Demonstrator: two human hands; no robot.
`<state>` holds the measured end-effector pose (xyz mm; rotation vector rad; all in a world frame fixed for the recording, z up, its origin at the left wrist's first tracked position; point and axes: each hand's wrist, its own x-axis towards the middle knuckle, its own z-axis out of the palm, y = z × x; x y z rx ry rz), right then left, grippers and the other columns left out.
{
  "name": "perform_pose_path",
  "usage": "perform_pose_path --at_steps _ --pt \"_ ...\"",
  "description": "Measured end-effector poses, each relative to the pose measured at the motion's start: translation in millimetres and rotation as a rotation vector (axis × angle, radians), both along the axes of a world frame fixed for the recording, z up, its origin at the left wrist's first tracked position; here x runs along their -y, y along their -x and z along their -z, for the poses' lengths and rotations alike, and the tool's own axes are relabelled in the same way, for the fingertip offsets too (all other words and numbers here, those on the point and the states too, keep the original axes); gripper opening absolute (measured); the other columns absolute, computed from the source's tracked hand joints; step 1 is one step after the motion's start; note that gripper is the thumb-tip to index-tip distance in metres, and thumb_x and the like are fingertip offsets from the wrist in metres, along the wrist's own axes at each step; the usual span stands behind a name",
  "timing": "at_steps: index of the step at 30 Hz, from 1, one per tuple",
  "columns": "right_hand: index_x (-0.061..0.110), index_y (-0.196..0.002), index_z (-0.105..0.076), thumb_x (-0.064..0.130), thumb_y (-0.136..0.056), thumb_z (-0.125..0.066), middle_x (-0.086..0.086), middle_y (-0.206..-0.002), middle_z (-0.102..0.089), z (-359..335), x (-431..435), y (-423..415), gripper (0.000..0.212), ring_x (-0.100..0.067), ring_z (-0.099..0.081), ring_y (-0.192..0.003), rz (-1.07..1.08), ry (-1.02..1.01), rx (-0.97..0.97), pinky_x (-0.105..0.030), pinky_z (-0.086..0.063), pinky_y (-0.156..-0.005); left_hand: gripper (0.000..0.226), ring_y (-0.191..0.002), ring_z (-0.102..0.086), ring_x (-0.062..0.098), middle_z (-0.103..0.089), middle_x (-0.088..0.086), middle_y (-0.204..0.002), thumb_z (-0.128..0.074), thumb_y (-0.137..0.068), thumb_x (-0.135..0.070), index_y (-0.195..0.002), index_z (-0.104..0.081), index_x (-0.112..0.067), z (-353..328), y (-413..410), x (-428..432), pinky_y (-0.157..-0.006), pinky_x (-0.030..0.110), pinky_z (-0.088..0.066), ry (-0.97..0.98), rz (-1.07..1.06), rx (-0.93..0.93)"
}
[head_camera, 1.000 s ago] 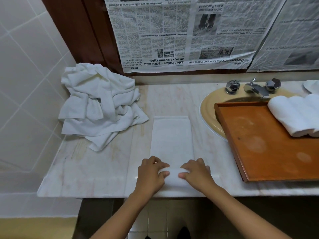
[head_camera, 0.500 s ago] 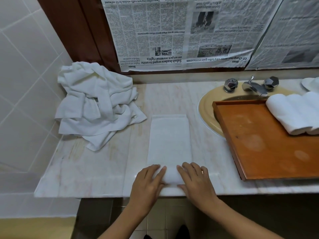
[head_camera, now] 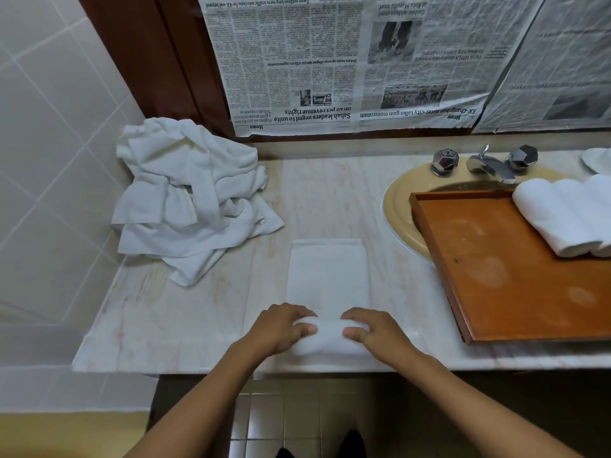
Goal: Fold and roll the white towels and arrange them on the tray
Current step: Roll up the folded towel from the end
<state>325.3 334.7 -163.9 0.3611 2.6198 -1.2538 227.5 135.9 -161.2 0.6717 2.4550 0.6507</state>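
Countertop (head_camera: pixel 185 325) of pale marble carried everything, and I took the wooden tray (head_camera: pixel 496 292) as my mark; it lay partly over the one sink (head_camera: pixel 396 206). Well to the left of the tray sat one loose heap of white towels (head_camera: pixel 188 200). I could not tell how many were tangled in it. Between heap and tray, near the tray's left rim but apart from it, one towel (head_camera: pixel 329 276) lay folded into a long strip, its near end turned into a fat roll. At the tray's far right corner lay the finished rolls (head_camera: pixel 558 219), side by side and touching: two plainly, probably a third cut off by the edge of view.

Smallest were the two hands. The left hand (head_camera: pixel 281 328) and the right hand (head_camera: pixel 377 332) each clasped an end of the roll, fingers curled over its top and thumbs against its near side.

The step, as I judged it, was the rolling, with most of the strip not yet taken up. Next the roll needed pushing away along the strip, kept tight and square, then carrying right to join the others on the tray.
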Motion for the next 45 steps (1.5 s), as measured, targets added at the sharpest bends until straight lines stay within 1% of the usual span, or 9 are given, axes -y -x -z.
perform_pose_path --at_steps 3,10,14,22,26,29,34,39,45 --pt "0.024 -0.123 -0.066 0.031 -0.095 -0.063 0.007 -0.122 -0.056 -0.7 2.6 7.5 0.03 -0.015 -0.05 -0.117 0.054 -0.099 0.052 -0.024 -0.038 -0.097 0.029 -0.115 -0.056 0.013 -0.063 -0.007 -0.124 -0.068 -0.088 -0.033 -0.116 -0.069 -0.027 2.0 0.7 -4.3 -0.095 0.024 -0.042 -0.094 -0.118 0.073" --pt "0.017 -0.078 -0.061 -0.001 -0.051 -0.08 -0.001 -0.079 -0.052 9.1 27.3 -10.7 0.038 -0.02 -0.046 -0.067 -0.109 -0.671 -0.442 -0.03 -0.037 -0.052 0.005 -0.074 -0.059 0.02 -0.062 -0.003 -0.088 -0.075 -0.079 -0.017 -0.084 -0.073 -0.019 16.0 -41.9 -0.6 -0.058 0.032 -0.048 -0.147 -0.066 -0.708" --pt "0.011 -0.086 -0.066 0.0 -0.063 -0.071 -0.006 -0.083 -0.055 20.1 26.8 -24.1 0.025 -0.024 -0.047 -0.069 -0.104 -0.735 -0.596 -0.032 -0.036 -0.056 0.024 -0.091 -0.063 0.023 -0.067 0.004 -0.103 -0.056 -0.091 -0.028 -0.103 -0.072 -0.014 38.3 -61.1 12.4 -0.067 0.033 -0.049 -0.239 0.006 -0.912" --pt "0.005 -0.122 -0.064 0.033 -0.055 -0.092 -0.012 -0.113 -0.063 23.2 20.0 -14.2 0.078 -0.031 -0.061 -0.099 -0.205 -0.791 -0.311 -0.041 -0.053 -0.077 0.062 -0.102 -0.065 0.027 -0.068 0.009 -0.113 -0.082 -0.07 -0.04 -0.123 -0.065 -0.013 37.8 -30.7 5.7 -0.083 0.04 -0.054 -0.079 0.12 -0.707" --pt "0.012 -0.115 -0.066 0.039 -0.052 -0.094 -0.003 -0.108 -0.065 11.1 11.2 1.9 0.074 -0.024 -0.065 -0.095 -0.164 -0.647 -0.24 -0.035 -0.052 -0.078 0.048 -0.088 -0.067 0.025 -0.07 0.002 -0.102 -0.044 -0.09 -0.05 -0.117 -0.069 -0.019 21.7 -6.3 0.3 -0.072 0.035 -0.052 -0.042 0.128 -0.602" --pt "0.022 -0.135 -0.052 0.042 -0.082 -0.075 0.005 -0.134 -0.053 2.4 6.0 1.6 0.061 -0.018 -0.05 -0.121 -0.1 -0.445 -0.205 -0.028 -0.035 -0.102 0.04 -0.096 -0.062 0.024 -0.068 -0.001 -0.104 -0.04 -0.097 -0.048 -0.119 -0.066 -0.027 7.5 1.7 -4.9 -0.082 0.034 -0.047 -0.023 0.096 -0.361" --pt "0.025 -0.13 -0.057 0.036 -0.089 -0.069 0.008 -0.135 -0.055 -2.5 2.1 -4.0 0.044 -0.013 -0.048 -0.121 -0.018 -0.124 -0.018 -0.02 -0.034 -0.096 0.035 -0.103 -0.056 0.018 -0.064 -0.007 -0.11 -0.028 -0.105 -0.04 -0.112 -0.061 -0.031 11.1 -9.3 -0.1 -0.089 0.038 -0.038 0.027 0.043 -0.089" --pt "0.026 -0.118 -0.064 0.032 -0.087 -0.071 0.005 -0.125 -0.061 -1.3 3.4 6.6 0.032 -0.016 -0.056 -0.112 0.054 0.022 0.15 -0.03 -0.045 -0.099 0.031 -0.106 -0.048 0.019 -0.052 -0.005 -0.117 -0.033 -0.104 -0.033 -0.117 -0.06 -0.031 14.0 -20.5 -6.2 -0.083 0.033 -0.029 0.195 -0.016 -0.35" --pt "0.029 -0.101 -0.057 0.033 -0.081 -0.075 0.011 -0.11 -0.052 -8.9 29.2 0.6 0.028 -0.013 -0.044 -0.103 0.144 -0.448 -0.117 -0.029 -0.037 -0.084 0.016 -0.079 -0.062 0.021 -0.064 0.001 -0.091 -0.063 -0.08 -0.016 -0.092 -0.073 -0.016 20.0 -55.4 0.5 -0.066 0.032 -0.045 -0.13 0.0 -0.792"
